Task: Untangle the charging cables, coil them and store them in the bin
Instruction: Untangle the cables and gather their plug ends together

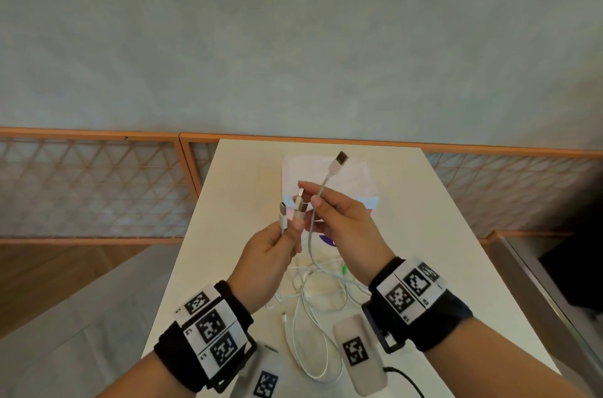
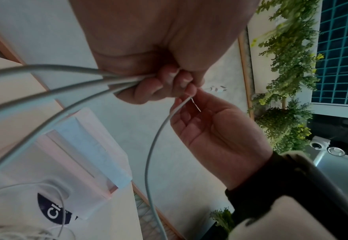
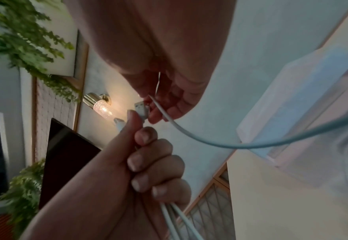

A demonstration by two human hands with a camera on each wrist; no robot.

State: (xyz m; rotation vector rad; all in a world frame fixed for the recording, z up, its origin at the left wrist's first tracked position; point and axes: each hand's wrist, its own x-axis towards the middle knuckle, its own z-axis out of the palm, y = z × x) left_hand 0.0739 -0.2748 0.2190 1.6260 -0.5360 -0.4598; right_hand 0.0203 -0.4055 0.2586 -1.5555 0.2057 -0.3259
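Above the white table I hold both hands close together. My left hand grips a bundle of white cable ends, with two plugs sticking up from the fist. My right hand pinches another white cable between thumb and fingers, and its USB plug points up. The rest of the white cables lie tangled on the table under my wrists. A translucent pastel bin stands behind my hands, partly hidden by them.
Two pale marker-tagged devices lie near the table's front edge, one with a black lead. An orange-framed lattice railing runs behind the table. A glass-topped surface sits to the right. Plants hang on the wall.
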